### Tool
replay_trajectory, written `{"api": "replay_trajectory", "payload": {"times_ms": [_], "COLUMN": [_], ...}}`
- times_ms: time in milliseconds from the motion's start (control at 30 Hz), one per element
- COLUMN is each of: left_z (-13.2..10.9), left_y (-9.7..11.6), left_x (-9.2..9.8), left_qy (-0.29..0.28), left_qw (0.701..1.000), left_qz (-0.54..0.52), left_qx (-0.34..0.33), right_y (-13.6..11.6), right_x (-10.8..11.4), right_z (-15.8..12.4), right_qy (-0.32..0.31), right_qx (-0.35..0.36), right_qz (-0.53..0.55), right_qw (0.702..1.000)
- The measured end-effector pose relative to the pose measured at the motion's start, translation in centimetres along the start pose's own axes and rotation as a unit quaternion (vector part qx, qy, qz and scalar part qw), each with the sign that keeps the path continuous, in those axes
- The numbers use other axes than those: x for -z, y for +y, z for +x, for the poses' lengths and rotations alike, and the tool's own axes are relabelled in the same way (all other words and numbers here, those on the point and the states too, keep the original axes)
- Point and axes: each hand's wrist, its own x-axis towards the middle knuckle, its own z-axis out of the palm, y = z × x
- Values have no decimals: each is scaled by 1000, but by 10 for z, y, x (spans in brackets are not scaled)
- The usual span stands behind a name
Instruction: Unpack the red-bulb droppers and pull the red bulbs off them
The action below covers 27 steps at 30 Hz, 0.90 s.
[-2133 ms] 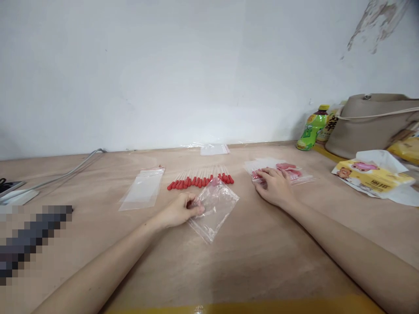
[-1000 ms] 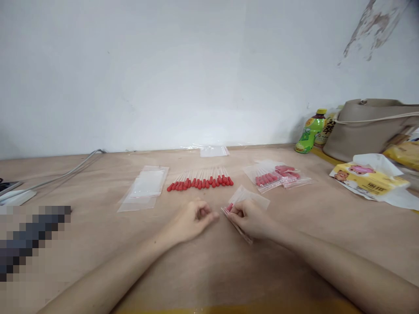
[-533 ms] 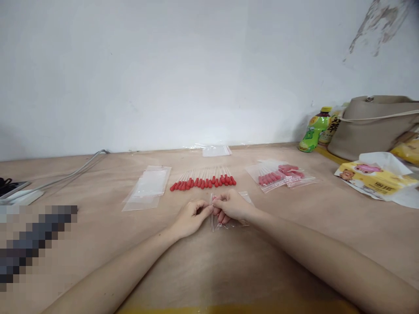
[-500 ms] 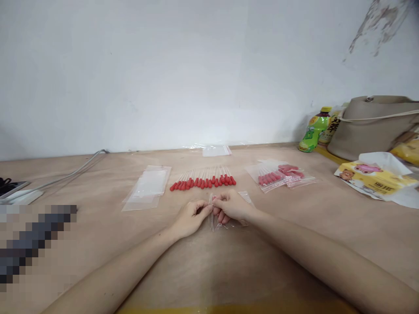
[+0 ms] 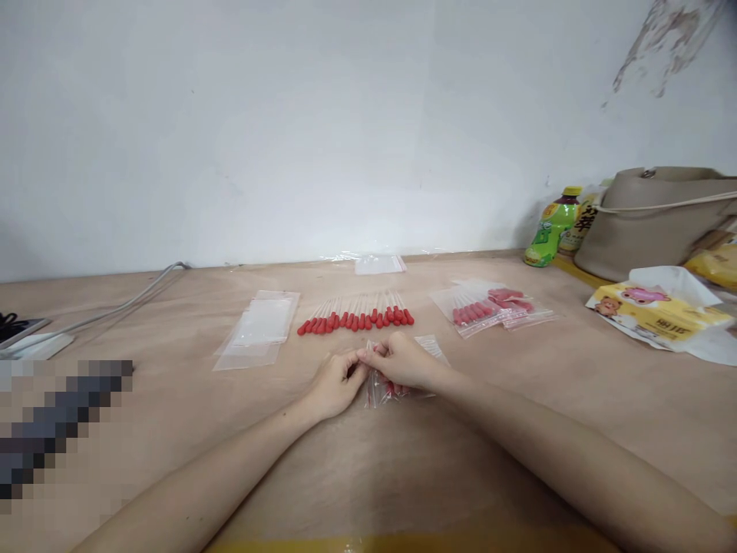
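My left hand and my right hand meet at the middle of the wooden table. Both pinch the top edge of a small clear zip bag with something red showing inside it. Just behind the hands lies a row of several red-tipped sticks. A stack of empty clear bags lies to the left. Filled bags with red-tipped sticks lie to the right.
Another clear bag lies by the white wall. A green bottle, a beige handbag and a yellow tissue pack stand at the right. A grey cable and a device are at the left.
My right hand left the filled bags, came to the centre and took hold of the bag. Both hands now pinch its top edge, slightly further left than half a second ago.
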Motion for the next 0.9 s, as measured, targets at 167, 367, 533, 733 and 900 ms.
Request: {"api": "replay_trajectory", "payload": {"times_ms": [167,367,533,733,900], "left_z": [1,1,4,4,1], "left_y": [-3,-2,-5,-10,-8], "left_x": [0,0,-1,5,7], "left_qy": [-2,28,32,29,39], "left_qw": [1000,999,998,994,993], "left_qz": [-13,40,46,100,114], "left_qx": [-11,2,19,21,12], "right_y": [1,4,8,5,2], "right_x": [5,0,-5,-3,6], "right_z": [3,4,5,-1,-6], "right_qy": [17,48,30,-4,77], "right_qx": [112,154,106,60,117], "right_qz": [-79,-80,5,165,170], "right_qw": [990,984,994,985,975]}}
